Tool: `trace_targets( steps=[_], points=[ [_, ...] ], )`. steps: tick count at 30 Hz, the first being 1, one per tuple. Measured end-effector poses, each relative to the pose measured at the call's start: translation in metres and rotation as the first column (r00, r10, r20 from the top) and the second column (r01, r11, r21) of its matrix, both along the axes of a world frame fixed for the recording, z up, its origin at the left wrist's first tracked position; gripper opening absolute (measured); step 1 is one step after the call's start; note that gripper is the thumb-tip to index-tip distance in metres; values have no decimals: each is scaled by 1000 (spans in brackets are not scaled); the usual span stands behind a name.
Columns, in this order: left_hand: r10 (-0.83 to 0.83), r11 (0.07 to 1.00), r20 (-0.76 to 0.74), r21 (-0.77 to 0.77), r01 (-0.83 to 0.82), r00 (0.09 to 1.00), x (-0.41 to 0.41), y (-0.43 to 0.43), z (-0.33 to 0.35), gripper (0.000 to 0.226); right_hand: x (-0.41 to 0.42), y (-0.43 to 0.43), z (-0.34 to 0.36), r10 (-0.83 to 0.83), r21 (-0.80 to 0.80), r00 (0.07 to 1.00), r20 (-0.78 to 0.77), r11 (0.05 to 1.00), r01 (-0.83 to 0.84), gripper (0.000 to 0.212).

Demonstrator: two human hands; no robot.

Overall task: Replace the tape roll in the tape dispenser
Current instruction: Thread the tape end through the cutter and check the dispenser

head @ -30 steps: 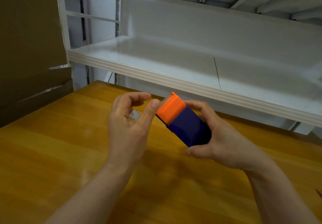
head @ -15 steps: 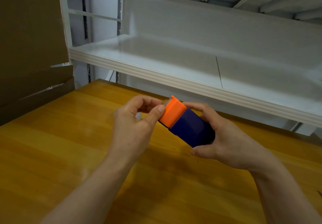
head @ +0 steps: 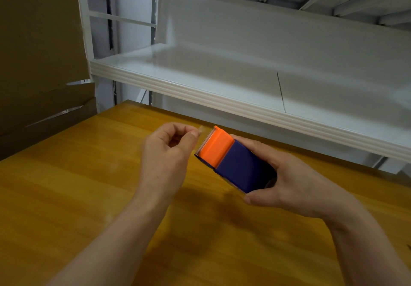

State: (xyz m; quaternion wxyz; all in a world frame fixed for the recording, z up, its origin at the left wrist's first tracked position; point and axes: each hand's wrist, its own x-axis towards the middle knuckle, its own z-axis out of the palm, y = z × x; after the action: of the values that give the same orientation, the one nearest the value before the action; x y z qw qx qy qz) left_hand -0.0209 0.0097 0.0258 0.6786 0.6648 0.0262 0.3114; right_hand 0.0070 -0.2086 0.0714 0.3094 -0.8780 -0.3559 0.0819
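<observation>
My right hand [head: 289, 181] grips the tape dispenser [head: 235, 163], a dark blue box with an orange cap and a toothed cutter at its upper left end, held tilted above the wooden table [head: 66, 196]. My left hand [head: 166, 158] is just left of the cutter, thumb and forefinger pinched on the clear tape end [head: 201, 130] that comes off the cutter. The tape roll itself is hidden inside the dispenser.
A white metal shelf [head: 222, 98] overhangs the far edge of the table, close behind the hands. Brown cardboard [head: 40, 63] stands at the left. The tabletop stretches left and toward me.
The left hand has shifted a little away from the orange cap, and its fingers have closed into a pinch on the tape end. The right hand keeps the dispenser almost still.
</observation>
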Motion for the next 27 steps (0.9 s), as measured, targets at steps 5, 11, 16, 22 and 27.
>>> trace_targets(
  steps=[5, 11, 16, 22, 27],
  points=[
    [-18, 1000, -70, -21, 16, 997, 0, -1, -1, 10, -2, 1, 0, -14, -19, 1000, -27, 1000, 13, 96],
    [34, 999, -125, 12, -33, 992, 0, -4, -3, 12, -7, 6, 0, -43, -67, 999, -20, 997, 41, 98],
    [114, 993, -124, 20, -112, 986, 2, -5, -7, 11, -13, 7, 6, -36, -82, 999, 6, 996, 36, 91],
    [239, 964, -93, 141, -225, 966, 1, -9, -10, 9, -21, 9, 13, -41, -91, 999, 19, 995, 42, 92],
    [407, 827, 86, 388, -407, 909, -3, -11, -8, 10, -25, 12, 15, -34, -110, 999, 36, 993, 38, 94]
  ],
)
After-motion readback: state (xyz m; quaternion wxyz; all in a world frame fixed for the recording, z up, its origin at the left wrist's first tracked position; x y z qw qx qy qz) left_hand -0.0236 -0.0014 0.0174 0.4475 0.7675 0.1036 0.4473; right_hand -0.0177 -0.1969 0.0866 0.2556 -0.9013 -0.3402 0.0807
